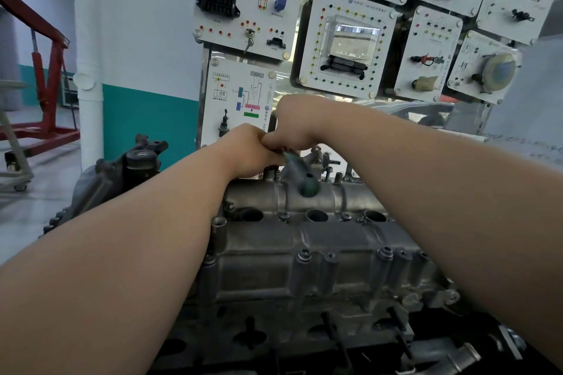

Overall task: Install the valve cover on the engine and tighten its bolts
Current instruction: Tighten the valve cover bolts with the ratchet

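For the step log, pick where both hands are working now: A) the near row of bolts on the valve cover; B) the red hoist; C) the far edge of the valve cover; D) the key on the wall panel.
C: the left hand and right hand meet at the far edge of the valve cover, where a green-handled tool juts out beneath them.
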The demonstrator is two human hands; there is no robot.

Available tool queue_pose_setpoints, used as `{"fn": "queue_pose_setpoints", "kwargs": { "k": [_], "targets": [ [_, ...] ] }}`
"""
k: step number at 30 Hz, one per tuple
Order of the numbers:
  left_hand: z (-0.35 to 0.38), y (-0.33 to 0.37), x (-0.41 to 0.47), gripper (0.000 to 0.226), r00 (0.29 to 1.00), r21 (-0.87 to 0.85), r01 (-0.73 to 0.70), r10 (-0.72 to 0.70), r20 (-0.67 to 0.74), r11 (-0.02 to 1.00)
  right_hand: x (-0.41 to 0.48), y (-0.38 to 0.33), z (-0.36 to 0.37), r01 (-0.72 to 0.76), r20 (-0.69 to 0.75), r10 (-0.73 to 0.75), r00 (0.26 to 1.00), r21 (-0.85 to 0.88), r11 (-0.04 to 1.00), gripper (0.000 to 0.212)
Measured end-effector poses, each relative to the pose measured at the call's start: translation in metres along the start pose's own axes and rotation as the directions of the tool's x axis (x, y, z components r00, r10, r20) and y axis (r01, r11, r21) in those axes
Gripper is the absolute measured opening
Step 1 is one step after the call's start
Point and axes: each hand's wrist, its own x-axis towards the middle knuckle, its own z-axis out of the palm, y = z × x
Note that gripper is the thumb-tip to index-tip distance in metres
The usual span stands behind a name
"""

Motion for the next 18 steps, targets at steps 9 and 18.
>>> {"fn": "queue_pose_setpoints", "kwargs": {
  "k": [9,18],
  "targets": [
    [0.001,-0.001,0.001,0.021,0.999,0.005,0.019,-0.019,0.043,1.000,-0.002,0.006,-0.006,0.059,0.060,-0.063,0.996,0.066,0.996,0.035],
    [-0.002,-0.004,0.003,0.019,0.996,-0.074,0.058,-0.053,0.074,0.996,-0.003,0.005,-0.013,0.093,0.117,-0.092,0.989,-0.007,0.996,0.038]
  ]
}}
